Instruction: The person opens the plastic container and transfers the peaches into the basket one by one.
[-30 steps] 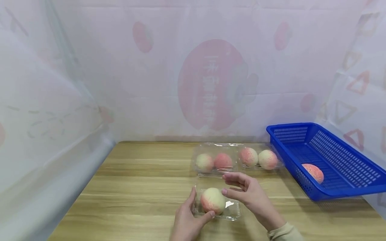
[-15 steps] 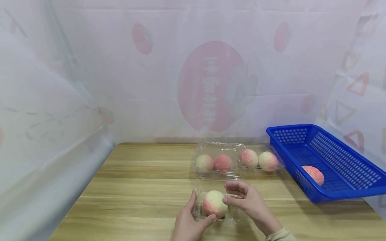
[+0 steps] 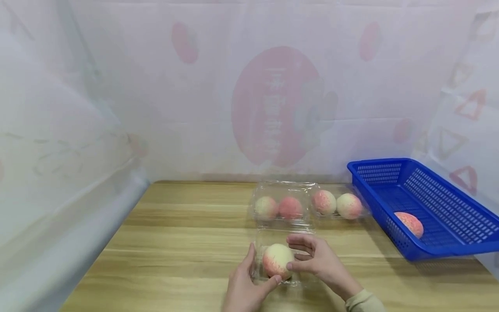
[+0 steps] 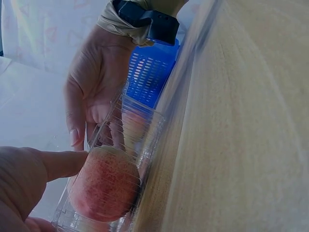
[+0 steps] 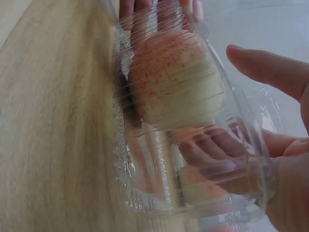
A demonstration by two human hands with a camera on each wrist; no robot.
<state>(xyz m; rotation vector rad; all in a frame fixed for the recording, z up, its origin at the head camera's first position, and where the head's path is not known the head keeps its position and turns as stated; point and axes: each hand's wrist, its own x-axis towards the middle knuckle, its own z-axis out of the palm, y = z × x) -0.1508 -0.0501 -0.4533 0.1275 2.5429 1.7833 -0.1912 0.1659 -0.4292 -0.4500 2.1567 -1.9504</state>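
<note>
A cream-and-pink peach [image 3: 278, 261] sits in the left part of a clear plastic clamshell box [image 5: 263, 169], whose lid lies open behind it. My left hand [image 3: 247, 281] holds the box at its left end, fingers along the outer side and thumb reaching over the front beside the peach. From the right, my right hand [image 3: 321, 262] reaches across the box with its fingers extended. Its thumb overlaps the peach in the head view but appears apart from it in the right wrist view.
Behind, two clear boxes hold pairs of peaches, including a pink peach [image 3: 290, 208] and a cream-pink peach [image 3: 349, 206]. A blue perforated basket [image 3: 432, 250] at right contains another peach [image 3: 409, 224]. All stand on a wooden table [image 3: 175, 242] enclosed by printed white sheets [image 3: 187, 143].
My right thumb has lowered a little along the peach's right side. The left hand, peach and box have hardly moved. The head view has shifted slightly.
</note>
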